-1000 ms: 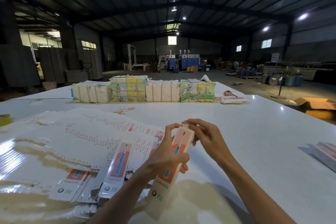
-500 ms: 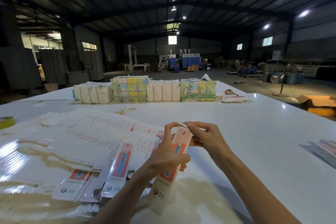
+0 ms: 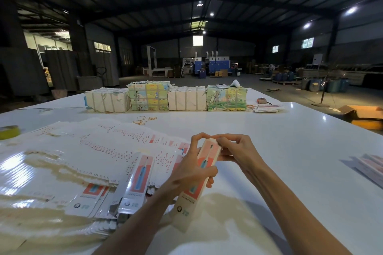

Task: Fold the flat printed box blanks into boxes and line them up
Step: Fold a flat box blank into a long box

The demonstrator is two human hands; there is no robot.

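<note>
Your left hand (image 3: 191, 172) wraps around the middle of the box (image 3: 199, 182), held tilted above the desk (image 3: 290, 151); your right hand (image 3: 236, 151) pinches its top end with curled fingers. The flat blanks (image 3: 83, 161) lie fanned out just to its left.

The left hand (image 3: 191, 172) is covering the middle of the slim printed box (image 3: 187, 203), and the right hand (image 3: 238, 151) is blocking its right side. The fingertips of both hands are hiding the box's far end. The print near its lower end is showing too small to read. Glare is washing out much of the pile of flat blanks (image 3: 87, 151), which the left and bottom edges are cutting off. The left edge is clipping a yellow tape roll (image 3: 9, 131), and the right edge is clipping a second stack of blanks (image 3: 371, 168).
</note>
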